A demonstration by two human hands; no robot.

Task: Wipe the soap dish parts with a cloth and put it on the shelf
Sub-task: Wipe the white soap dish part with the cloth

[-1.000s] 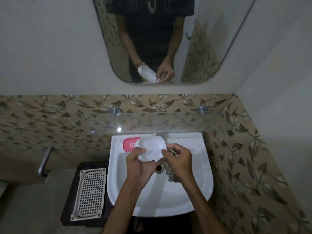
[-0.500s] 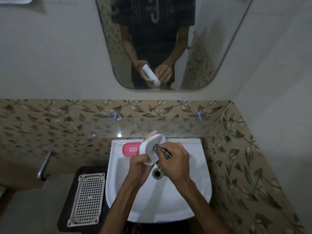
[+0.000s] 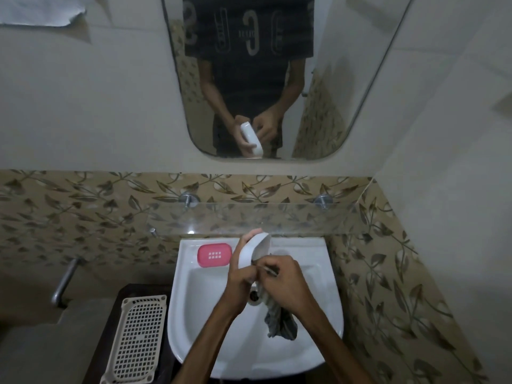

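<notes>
text: none legible — shirt [image 3: 249, 37] print in mirror [image 3: 346, 106] | unreadable

Sink [image 3: 318, 300] at centre against the far wall, shelf [image 3: 304, 218] just above its far edge, mirror [image 3: 346, 92] above that, soap dish insert [image 3: 214, 255] on the sink's far-left rim, slotted tray [image 3: 138, 336] on a stand left of the sink.

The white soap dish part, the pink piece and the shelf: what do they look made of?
White soap dish part, gripped by the left hand: probably moulded plastic, smooth, thin-walled, faintly glossy. Pink piece on the basin ledge: likely plastic too, matte, with a moulded grid of drain holes. Shelf: clear glass by its look, since the leaf tiles show through it, on metal pegs.
</notes>
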